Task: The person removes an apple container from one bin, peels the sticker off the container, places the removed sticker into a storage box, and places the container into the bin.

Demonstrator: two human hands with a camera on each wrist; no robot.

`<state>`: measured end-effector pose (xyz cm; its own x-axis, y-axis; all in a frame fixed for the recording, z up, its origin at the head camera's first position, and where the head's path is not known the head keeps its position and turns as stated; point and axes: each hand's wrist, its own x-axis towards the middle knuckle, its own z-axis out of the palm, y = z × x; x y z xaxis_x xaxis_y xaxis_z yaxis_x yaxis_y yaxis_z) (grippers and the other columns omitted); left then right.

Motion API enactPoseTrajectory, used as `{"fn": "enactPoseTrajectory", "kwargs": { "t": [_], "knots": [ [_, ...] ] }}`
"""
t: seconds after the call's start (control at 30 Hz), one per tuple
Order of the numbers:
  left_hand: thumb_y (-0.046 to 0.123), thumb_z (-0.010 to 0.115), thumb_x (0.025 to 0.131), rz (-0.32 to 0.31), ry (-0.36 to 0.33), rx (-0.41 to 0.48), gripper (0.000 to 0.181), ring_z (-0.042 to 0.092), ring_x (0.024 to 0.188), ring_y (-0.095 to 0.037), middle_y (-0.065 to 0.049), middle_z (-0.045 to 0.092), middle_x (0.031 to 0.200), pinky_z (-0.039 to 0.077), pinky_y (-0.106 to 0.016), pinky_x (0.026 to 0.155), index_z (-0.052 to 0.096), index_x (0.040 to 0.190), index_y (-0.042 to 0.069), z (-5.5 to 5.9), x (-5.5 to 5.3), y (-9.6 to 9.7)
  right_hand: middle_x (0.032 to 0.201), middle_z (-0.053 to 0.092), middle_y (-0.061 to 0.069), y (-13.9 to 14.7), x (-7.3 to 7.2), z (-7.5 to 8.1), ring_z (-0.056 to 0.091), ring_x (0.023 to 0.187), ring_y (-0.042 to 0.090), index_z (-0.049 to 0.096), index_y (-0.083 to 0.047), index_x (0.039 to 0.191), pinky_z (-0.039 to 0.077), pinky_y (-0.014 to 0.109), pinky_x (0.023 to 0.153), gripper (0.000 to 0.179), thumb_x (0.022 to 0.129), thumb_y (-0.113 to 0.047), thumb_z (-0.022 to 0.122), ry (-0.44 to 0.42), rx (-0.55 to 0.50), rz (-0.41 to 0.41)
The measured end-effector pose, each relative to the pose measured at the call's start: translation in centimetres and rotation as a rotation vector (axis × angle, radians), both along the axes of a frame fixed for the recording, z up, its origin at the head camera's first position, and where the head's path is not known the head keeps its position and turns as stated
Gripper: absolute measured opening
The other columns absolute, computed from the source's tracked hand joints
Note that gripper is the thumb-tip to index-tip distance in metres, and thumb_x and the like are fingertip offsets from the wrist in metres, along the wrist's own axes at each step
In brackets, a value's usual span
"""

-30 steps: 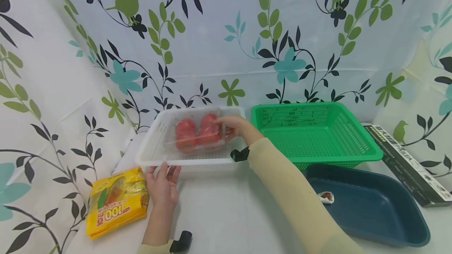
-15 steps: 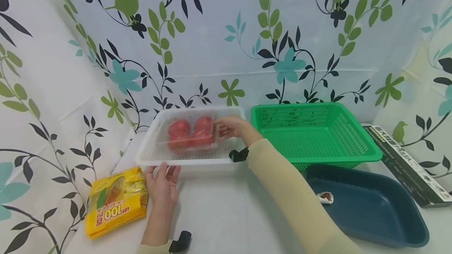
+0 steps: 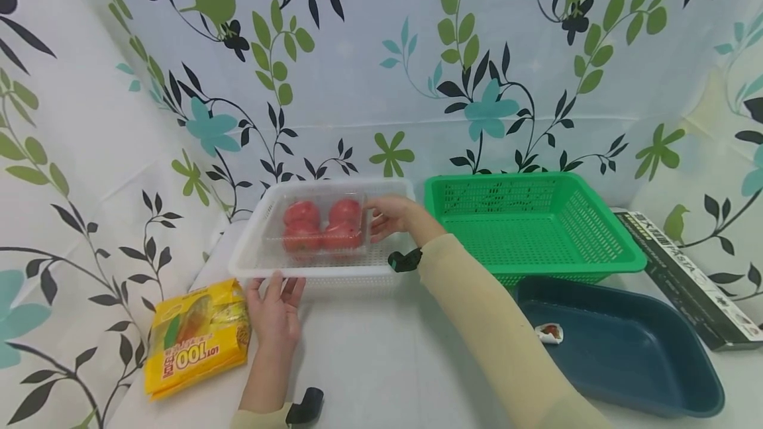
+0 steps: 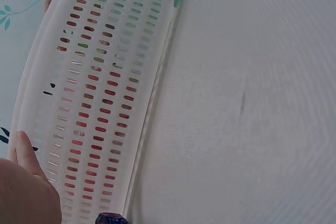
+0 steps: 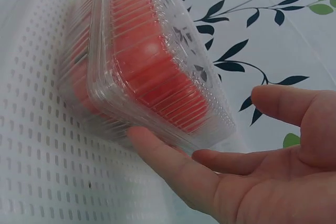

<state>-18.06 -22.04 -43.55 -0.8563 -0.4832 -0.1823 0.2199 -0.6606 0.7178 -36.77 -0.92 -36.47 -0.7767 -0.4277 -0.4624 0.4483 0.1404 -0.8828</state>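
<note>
A clear plastic box of tomatoes (image 3: 324, 227) lies inside a white perforated basket (image 3: 250, 250). My right hand (image 3: 390, 217) is at the box's right end; in the right wrist view its nearly straight fingers (image 5: 173, 166) touch the clear box (image 5: 152, 61), the thumb held apart from it. My left hand (image 3: 277, 316) holds the basket's front rim near its left corner. The left wrist view shows one finger (image 4: 29, 153) against the rim of the white basket (image 4: 105, 103); the other fingers are mostly hidden there.
A yellow packet (image 3: 199, 339) lies left of my left hand. To the right stand a green basket (image 3: 501, 237) and a dark blue tray (image 3: 632, 349) with a small white-and-red piece (image 3: 549, 333). A long black pasta box (image 3: 685, 277) lies at the far right. Patterned cloth hangs behind.
The tomato box has moved left and lower into the white basket. My right hand has shifted slightly left and now touches the box's end. My left hand has stayed at the rim.
</note>
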Motion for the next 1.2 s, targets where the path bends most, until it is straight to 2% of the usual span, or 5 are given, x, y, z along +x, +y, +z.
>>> {"fn": "enactPoseTrajectory", "kwargs": {
  "t": [0.27, 0.5, 0.83, 1.07, 1.2],
  "knots": [
    [0.018, 0.060, 0.102, -0.005, -0.003, 0.022, 0.058, 0.062, 0.113, -0.025, -0.011, 0.036, 0.155, 0.055, -0.034, 0.092, 0.029, 0.151, 0.019, 0.1, -0.2, 0.1, 0.157, 0.025, 0.032, 0.6, 0.0, 0.9, 0.034, 0.141, 0.047, 0.024, 0.005, 0.155, 0.047, 0.058, 0.101, 0.070, 0.103, -0.028, 0.057, -0.035, -0.069, -0.105],
    [0.018, 0.063, 0.101, -0.013, 0.011, 0.033, 0.059, 0.063, 0.112, -0.024, -0.009, 0.036, 0.154, 0.054, -0.034, 0.093, 0.031, 0.150, 0.020, 0.3, -0.3, 0.2, 0.156, 0.027, 0.032, 1.6, -0.1, 1.7, 0.038, 0.138, 0.046, 0.024, 0.001, 0.156, 0.048, 0.059, 0.100, 0.072, 0.101, -0.028, 0.061, -0.024, -0.140, -0.162],
    [0.017, 0.062, 0.101, -0.015, -0.005, 0.055, 0.061, 0.057, 0.123, -0.028, -0.009, 0.035, 0.155, 0.054, -0.035, 0.093, 0.029, 0.152, 0.019, 0.5, 0.0, 0.1, 0.157, 0.028, 0.029, 2.6, 1.0, 3.7, 0.041, 0.137, 0.044, 0.025, 0.000, 0.157, 0.051, 0.055, 0.097, 0.071, 0.102, -0.028, 0.060, 0.052, -0.175, -0.101],
    [0.016, 0.064, 0.099, -0.022, -0.009, 0.067, 0.061, 0.058, 0.117, -0.026, -0.008, 0.036, 0.153, 0.054, -0.035, 0.093, 0.030, 0.151, 0.020, 0.4, 0.1, 0.0, 0.157, 0.032, 0.026, 4.2, 3.3, 5.4, 0.045, 0.135, 0.042, 0.029, -0.006, 0.156, 0.051, 0.055, 0.098, 0.063, 0.103, -0.025, 0.058, 0.147, -0.155, -0.017],
    [0.015, 0.063, 0.100, -0.027, -0.011, 0.071, 0.060, 0.060, 0.115, -0.025, -0.008, 0.036, 0.153, 0.055, -0.035, 0.093, 0.031, 0.151, 0.020, 0.5, 0.4, 0.0, 0.153, 0.040, 0.023, 5.5, 5.0, 6.1, 0.047, 0.134, 0.041, 0.031, -0.004, 0.154, 0.051, 0.054, 0.098, 0.058, 0.105, -0.024, 0.055, 0.203, -0.122, 0.042]
  ]
}}
